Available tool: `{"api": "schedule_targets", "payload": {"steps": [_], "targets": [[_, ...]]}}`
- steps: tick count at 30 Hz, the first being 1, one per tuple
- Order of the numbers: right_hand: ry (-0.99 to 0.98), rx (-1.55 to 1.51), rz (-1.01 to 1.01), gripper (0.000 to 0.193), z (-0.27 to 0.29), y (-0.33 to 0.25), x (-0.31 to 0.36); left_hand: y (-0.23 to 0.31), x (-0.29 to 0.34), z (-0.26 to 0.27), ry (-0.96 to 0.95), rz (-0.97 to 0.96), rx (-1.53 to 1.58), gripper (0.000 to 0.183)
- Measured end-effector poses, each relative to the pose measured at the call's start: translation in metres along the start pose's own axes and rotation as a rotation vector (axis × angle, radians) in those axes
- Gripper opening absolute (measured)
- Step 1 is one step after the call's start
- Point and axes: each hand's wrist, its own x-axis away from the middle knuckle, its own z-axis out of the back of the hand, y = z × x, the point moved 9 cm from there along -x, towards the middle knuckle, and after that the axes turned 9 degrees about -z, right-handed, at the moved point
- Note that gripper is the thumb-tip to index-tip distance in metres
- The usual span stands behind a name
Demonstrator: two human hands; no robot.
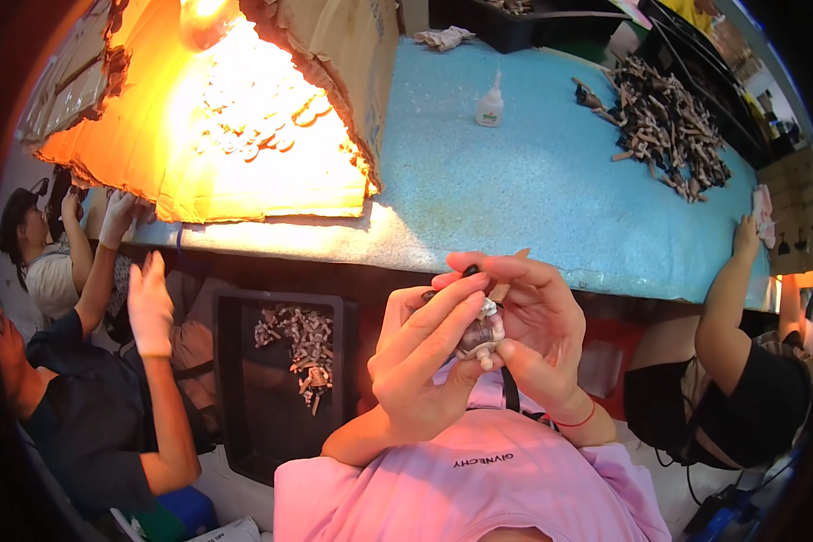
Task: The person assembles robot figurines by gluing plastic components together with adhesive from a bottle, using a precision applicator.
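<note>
Head view puts your left hand [429, 361] and right hand [542, 334] together in front of you, just off the near edge of the blue table [452, 190]. Between your bent fingers you hold a small figurine [481, 336], pale with a darker body, pinched from both sides; your fingers partly hide it. A flat tan strip [508, 278] juts up beside it. To your left, below the tabletop, a black bin [253, 406] holds a heap of small parts [298, 339]. On the table, a white squeeze bottle [490, 107] stands upright near the far middle, and a pile of dark and tan pieces [664, 126] lies far right. A brightly lit cardboard box [345, 63] sits far left; near left, a co-worker raises a gloved hand [151, 307].
</note>
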Motion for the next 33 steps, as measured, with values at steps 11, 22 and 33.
{"api": "schedule_targets", "payload": {"steps": [11,22,33], "targets": [[0.045,-0.134,0.056,0.053,0.007,0.005,-0.002,0.021,-0.023,-0.004,-0.068,-0.099,-0.244,0.046],[0.088,-0.051,0.134,0.050,0.014,-0.004,0.006,0.026,-0.026,-0.012,-0.090,-0.162,-0.222,0.044],[0.011,-0.088,0.254,0.054,0.012,-0.012,0.013,0.027,-0.024,-0.017,-0.077,-0.152,-0.161,0.040]]}}
